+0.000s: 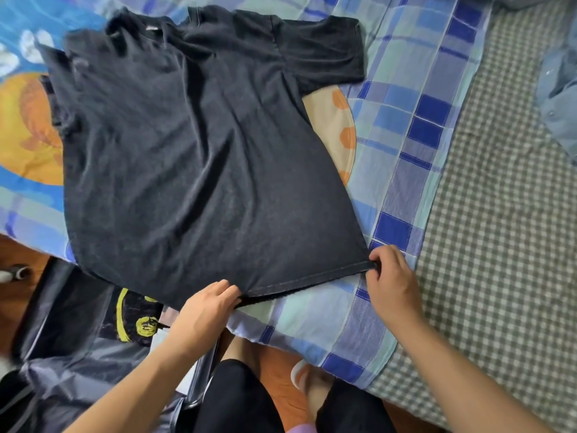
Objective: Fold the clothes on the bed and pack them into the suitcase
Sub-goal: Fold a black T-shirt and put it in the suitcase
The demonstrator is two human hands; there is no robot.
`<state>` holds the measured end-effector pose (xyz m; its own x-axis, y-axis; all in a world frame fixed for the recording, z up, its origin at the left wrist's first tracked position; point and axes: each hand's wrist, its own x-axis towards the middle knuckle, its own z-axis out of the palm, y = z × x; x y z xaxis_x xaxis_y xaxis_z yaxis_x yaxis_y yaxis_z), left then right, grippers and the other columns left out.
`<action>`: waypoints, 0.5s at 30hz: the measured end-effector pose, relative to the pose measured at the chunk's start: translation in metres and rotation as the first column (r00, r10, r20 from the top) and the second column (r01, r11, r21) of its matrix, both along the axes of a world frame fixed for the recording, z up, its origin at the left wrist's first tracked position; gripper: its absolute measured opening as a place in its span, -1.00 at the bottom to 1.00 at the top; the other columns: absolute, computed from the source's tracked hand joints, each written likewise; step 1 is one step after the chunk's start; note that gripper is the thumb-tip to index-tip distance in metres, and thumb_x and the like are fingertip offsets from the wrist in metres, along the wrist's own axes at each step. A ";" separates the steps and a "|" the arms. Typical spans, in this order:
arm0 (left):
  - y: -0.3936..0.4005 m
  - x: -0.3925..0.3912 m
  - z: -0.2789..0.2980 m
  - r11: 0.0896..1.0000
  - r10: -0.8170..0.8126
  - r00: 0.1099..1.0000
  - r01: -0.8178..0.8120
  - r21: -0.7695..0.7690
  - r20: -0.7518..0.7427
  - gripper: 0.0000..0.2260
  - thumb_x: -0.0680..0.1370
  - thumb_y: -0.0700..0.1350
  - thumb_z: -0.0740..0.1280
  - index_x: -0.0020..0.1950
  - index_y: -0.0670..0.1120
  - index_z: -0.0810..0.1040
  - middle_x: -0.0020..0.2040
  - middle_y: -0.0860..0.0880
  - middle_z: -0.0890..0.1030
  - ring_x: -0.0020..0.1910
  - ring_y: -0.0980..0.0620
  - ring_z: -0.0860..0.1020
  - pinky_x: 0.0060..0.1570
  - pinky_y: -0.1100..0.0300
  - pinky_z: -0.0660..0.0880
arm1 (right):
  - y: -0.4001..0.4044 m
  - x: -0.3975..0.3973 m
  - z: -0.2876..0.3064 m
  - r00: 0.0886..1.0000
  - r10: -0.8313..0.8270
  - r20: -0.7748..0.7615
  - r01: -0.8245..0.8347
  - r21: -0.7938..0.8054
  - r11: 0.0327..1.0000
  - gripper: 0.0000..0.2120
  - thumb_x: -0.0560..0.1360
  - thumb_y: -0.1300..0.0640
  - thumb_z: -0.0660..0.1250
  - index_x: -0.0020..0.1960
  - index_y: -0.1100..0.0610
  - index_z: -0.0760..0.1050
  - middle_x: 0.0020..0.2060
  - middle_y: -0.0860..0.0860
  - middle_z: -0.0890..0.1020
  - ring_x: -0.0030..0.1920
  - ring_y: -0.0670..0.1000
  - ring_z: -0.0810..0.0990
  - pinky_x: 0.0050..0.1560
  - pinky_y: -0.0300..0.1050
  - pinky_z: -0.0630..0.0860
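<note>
A dark grey T-shirt [193, 157] lies spread flat on the bed, collar away from me, hem toward me. My left hand [206, 310] pinches the hem near its middle at the bed's near edge. My right hand [390, 282] pinches the hem's right corner. Below the bed at the lower left stands the open dark suitcase [71, 354], holding a folded black garment with a yellow print [137, 320].
A blue plaid quilt [406, 126] with cartoon prints covers the bed over a grey checked sheet [499, 214]. A light blue shirt [559, 89] lies at the right edge. My legs and a slipper [299, 376] are on the orange floor.
</note>
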<state>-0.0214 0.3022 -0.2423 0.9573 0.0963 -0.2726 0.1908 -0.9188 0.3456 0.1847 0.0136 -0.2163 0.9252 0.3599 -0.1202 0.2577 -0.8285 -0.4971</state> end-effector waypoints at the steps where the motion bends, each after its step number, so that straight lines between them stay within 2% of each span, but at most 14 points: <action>1: 0.002 -0.003 0.005 1.000 -0.006 1.000 0.007 -0.008 0.029 -0.90 0.51 -0.16 0.21 -0.10 -0.09 0.51 -0.19 0.03 0.42 -0.24 -0.06 0.49 -0.32 0.11 0.44 | 0.000 0.000 0.001 0.999 0.033 0.017 -0.032 -0.024 0.999 -0.75 0.40 0.44 0.32 -0.01 0.17 0.46 -0.07 0.04 0.53 -0.21 0.16 0.54 -0.33 0.00 0.45; 3: 0.000 -0.009 0.019 1.000 -0.028 0.989 0.027 0.003 0.147 -0.92 0.49 -0.23 0.22 -0.19 -0.13 0.47 -0.23 -0.02 0.39 -0.30 -0.08 0.43 -0.30 0.10 0.36 | 0.000 0.001 0.003 0.988 0.145 0.053 -0.139 -0.100 0.985 -0.68 0.36 0.49 0.33 -0.02 0.15 0.44 -0.10 0.05 0.49 -0.36 0.19 0.50 -0.45 -0.07 0.35; 5: -0.005 -0.019 0.033 0.998 -0.062 0.978 0.056 0.036 0.199 -0.86 0.51 -0.22 0.20 -0.25 -0.11 0.41 -0.27 -0.03 0.36 -0.32 -0.07 0.38 -0.29 0.09 0.31 | 0.000 0.004 0.006 0.968 0.242 0.066 -0.228 -0.167 0.959 -0.66 0.33 0.51 0.34 -0.03 0.17 0.45 -0.13 0.07 0.45 -0.43 0.18 0.44 -0.52 -0.09 0.27; 7: -0.008 -0.032 0.035 0.997 -0.064 0.982 0.054 0.060 0.176 -0.88 0.50 -0.19 0.17 -0.25 -0.08 0.36 -0.27 -0.02 0.35 -0.34 -0.07 0.39 -0.29 0.07 0.28 | -0.002 0.004 0.006 0.951 0.302 0.060 -0.283 -0.220 0.934 -0.69 0.31 0.52 0.36 -0.07 0.19 0.48 -0.17 0.07 0.42 -0.47 0.15 0.37 -0.51 -0.12 0.19; 10: -0.011 -0.035 0.022 0.996 -0.016 0.995 0.007 0.093 0.098 -0.93 0.46 -0.15 0.18 -0.23 -0.07 0.39 -0.26 -0.01 0.36 -0.35 -0.09 0.44 -0.30 0.09 0.30 | -0.003 0.004 0.005 0.945 0.326 0.023 -0.310 -0.250 0.917 -0.72 0.32 0.49 0.38 -0.10 0.18 0.49 -0.18 0.07 0.42 -0.49 0.13 0.35 -0.51 -0.12 0.18; 12: -0.016 -0.025 0.016 0.991 0.043 0.998 -0.049 0.124 0.048 -0.93 0.44 -0.09 0.22 -0.16 -0.07 0.44 -0.23 -0.01 0.39 -0.29 -0.11 0.48 -0.29 0.05 0.38 | -0.002 0.006 0.007 0.954 0.300 -0.007 -0.293 -0.232 0.928 -0.73 0.34 0.47 0.39 -0.08 0.17 0.50 -0.16 0.06 0.43 -0.48 0.11 0.35 -0.50 -0.10 0.21; 15: -0.020 -0.015 0.012 0.984 0.135 0.991 -0.134 0.114 -0.005 -0.68 0.46 0.07 0.35 0.12 -0.09 0.54 -0.04 -0.03 0.51 -0.08 -0.12 0.51 -0.12 0.00 0.48 | -0.002 0.007 0.011 0.951 0.306 -0.032 -0.306 -0.220 0.926 -0.74 0.36 0.43 0.38 -0.06 0.15 0.48 -0.14 0.04 0.44 -0.46 0.12 0.40 -0.50 -0.10 0.25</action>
